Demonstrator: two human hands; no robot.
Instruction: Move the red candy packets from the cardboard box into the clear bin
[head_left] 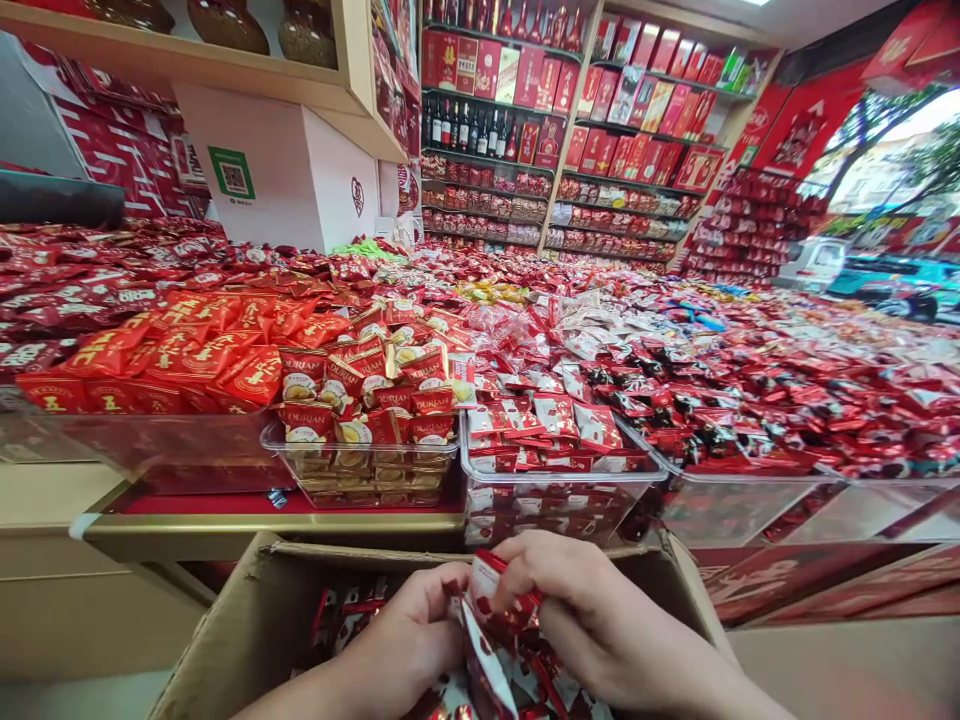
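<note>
Both hands are over an open cardboard box (217,610) that holds many red-and-white candy packets (352,610). My left hand (420,625) is closed, its thumb and fingers pinching the edge of a packet that hangs with its white side toward me. My right hand (577,590) is closed with curled fingers on a red-and-white candy packet (491,580) beside the left hand's fingertips. Some of its fingers are hidden behind the packets. Just beyond the box stands a clear bin (562,480) filled with similar red-and-white packets.
Left of that bin, a clear tub holds durian candy packets (360,400), and beyond lie bright red packets (187,350). Heaps of wrapped candy (750,400) spread rightward and back. Shelves of bottles and boxes (495,85) line the rear wall. A wooden shelf (225,60) overhangs at upper left.
</note>
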